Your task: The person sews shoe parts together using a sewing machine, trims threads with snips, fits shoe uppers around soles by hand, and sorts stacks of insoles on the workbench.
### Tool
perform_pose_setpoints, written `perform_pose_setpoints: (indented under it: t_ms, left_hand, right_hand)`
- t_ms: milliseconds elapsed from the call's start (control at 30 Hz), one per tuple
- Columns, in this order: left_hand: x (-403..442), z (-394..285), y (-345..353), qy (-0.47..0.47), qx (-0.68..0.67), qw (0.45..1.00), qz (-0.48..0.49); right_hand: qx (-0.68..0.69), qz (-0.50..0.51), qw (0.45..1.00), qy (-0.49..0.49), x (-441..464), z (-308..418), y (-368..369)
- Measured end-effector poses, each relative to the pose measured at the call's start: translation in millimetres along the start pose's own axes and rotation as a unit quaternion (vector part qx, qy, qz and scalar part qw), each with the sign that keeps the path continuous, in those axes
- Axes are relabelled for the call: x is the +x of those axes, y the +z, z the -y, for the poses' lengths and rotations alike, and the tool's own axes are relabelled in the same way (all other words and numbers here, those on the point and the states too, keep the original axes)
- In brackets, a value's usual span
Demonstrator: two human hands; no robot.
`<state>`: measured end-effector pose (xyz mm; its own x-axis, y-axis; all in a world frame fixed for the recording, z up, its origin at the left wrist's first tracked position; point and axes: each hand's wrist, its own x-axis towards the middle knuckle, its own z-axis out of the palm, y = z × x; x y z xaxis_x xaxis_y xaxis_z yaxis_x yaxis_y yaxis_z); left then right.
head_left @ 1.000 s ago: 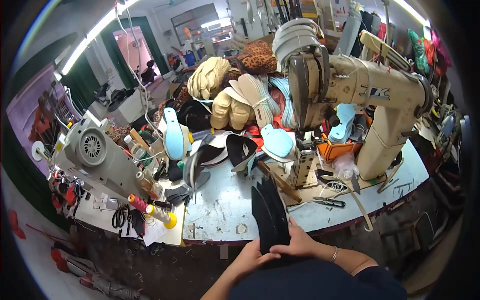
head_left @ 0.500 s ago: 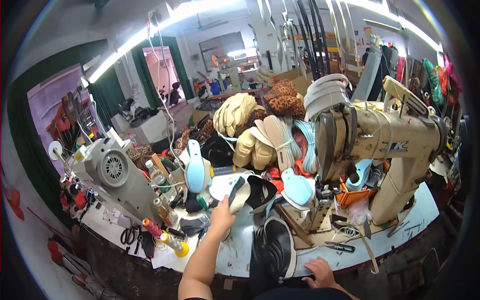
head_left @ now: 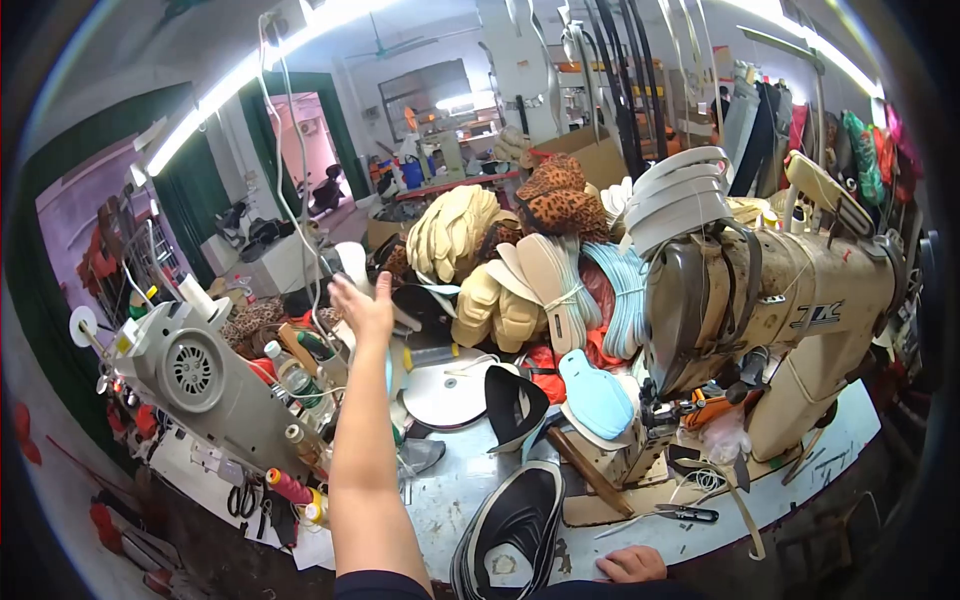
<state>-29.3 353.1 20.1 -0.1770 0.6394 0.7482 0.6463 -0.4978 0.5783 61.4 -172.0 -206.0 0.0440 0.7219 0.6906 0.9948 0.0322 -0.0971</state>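
My left hand (head_left: 362, 308) is raised at the far side of the table, fingers and thumb apart, in front of a pale insole (head_left: 350, 258). I see nothing held in it; whether it touches the insole cannot be told. Just right of its wrist lies a white round plate (head_left: 445, 395), with a black upper piece (head_left: 515, 405) beside it. My right hand (head_left: 632, 564) rests at the table's front edge, fingers curled in, holding nothing that shows. Left of it, a black shoe upper (head_left: 508, 530) with white edging sits at the front edge, its opening facing me.
A large sewing machine (head_left: 770, 290) stands on the right, a grey machine (head_left: 200, 380) on the left. Bundled insoles (head_left: 618, 295) and beige pads (head_left: 500, 305) are piled behind. Light-blue insoles (head_left: 597, 395), snips (head_left: 688, 514), thread spools (head_left: 290, 487) and bottles (head_left: 295, 378) lie around.
My left hand has gone from the white plate up and left, its fingers spreading. The black-and-white piece has left the plate. My right fingers have curled in, and the shoe upper appears tilted towards me.
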Motion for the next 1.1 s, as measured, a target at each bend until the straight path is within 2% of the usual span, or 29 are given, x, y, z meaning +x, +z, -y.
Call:
perform_pose_setpoints:
  t_ms: [67, 133, 167, 200, 233, 300, 400, 467, 533, 567, 600, 633, 667, 700, 733, 800, 833, 867, 933, 1000, 1067, 1100]
  left_hand:
    - [-42, -29, -7, 0.161, -0.128, 0.977, 0.064]
    - [-99, -54, -28, 0.156, -0.251, 0.873, 0.387]
    - [-142, -51, -31, 0.218, -0.081, 0.880, 0.413]
    - [-167, -59, -44, 0.138, -0.075, 0.800, 0.580]
    - [-193, -64, -61, 0.159, 0.000, 0.783, 0.602]
    - [-210, -56, -69, 0.116, 0.005, 0.750, 0.651]
    - [-197, -56, -87, 0.074, -0.052, 0.738, 0.668]
    - [-186, -60, -100, 0.082, -0.047, 0.741, 0.665]
    - [-181, -50, -99, 0.067, -0.197, 0.780, 0.591]
    - [-168, -48, -94, -0.001, -0.303, 0.762, 0.572]
    - [-147, -63, -102, -0.036, -0.328, 0.797, 0.506]
    - [-126, -53, -83, 0.061, -0.367, 0.842, 0.391]
    - [-101, -74, -90, 0.026, -0.379, 0.858, 0.346]
    - [-72, -66, -69, 0.174, -0.291, 0.914, 0.223]
    - [-46, -72, -64, 0.192, -0.239, 0.936, 0.175]
    - [1, -75, -50, 0.100, -0.179, 0.951, 0.233]
    - [17, -64, -34, 0.141, -0.166, 0.956, 0.195]
    - [36, -38, -6, 0.147, -0.123, 0.959, 0.210]
    - [20, -45, -8, 0.123, 0.010, 0.978, 0.169]
    - [-9, -48, -17, 0.247, -0.072, 0.951, 0.171]
    - [-65, -51, -43, 0.273, -0.176, 0.906, 0.272]
    - [-97, -57, -69, 0.258, -0.165, 0.890, 0.337]
  right_hand:
    - [-0.005, -0.002, 1.000, 0.000, -2, -2, 0]
    - [-0.009, -0.011, 1.000, -0.010, -3, -5, 2]
    - [-0.010, -0.014, 1.000, -0.016, -4, -5, 3]
    - [-0.011, -0.017, 1.000, -0.024, -4, -6, 3]
    - [-0.008, -0.015, 1.000, -0.024, -3, -5, 2]
    - [0.022, -0.004, 1.000, 0.002, -1, -2, -2]
    - [0.000, -0.012, 1.000, -0.022, 1, -4, -3]
    - [0.001, -0.015, 1.000, -0.025, 1, -4, -4]
    - [-0.001, -0.018, 0.999, -0.029, 1, -3, -6]
    - [-0.002, -0.020, 0.999, -0.029, 1, -3, -6]
    - [-0.004, -0.020, 0.999, -0.027, 1, -3, -7]
    - [-0.005, -0.017, 1.000, -0.025, 1, -3, -7]
    - [-0.006, -0.013, 1.000, -0.026, 1, -3, -8]
    - [-0.008, -0.009, 1.000, -0.027, 1, -3, -8]
    - [-0.010, -0.005, 1.000, -0.029, 1, -3, -8]
    - [-0.015, -0.001, 0.999, -0.033, 0, -2, -9]
    - [-0.018, 0.000, 0.999, -0.034, 0, -2, -10]
    - [-0.020, 0.002, 0.999, -0.035, 0, -2, -10]
    - [-0.022, 0.011, 0.999, -0.035, 0, -2, -11]
    - [-0.020, 0.028, 0.999, -0.027, 1, -2, -11]
    - [-0.009, 0.024, 0.999, -0.025, 2, -5, -9]
    - [-0.011, 0.015, 0.999, -0.027, 0, -5, -6]
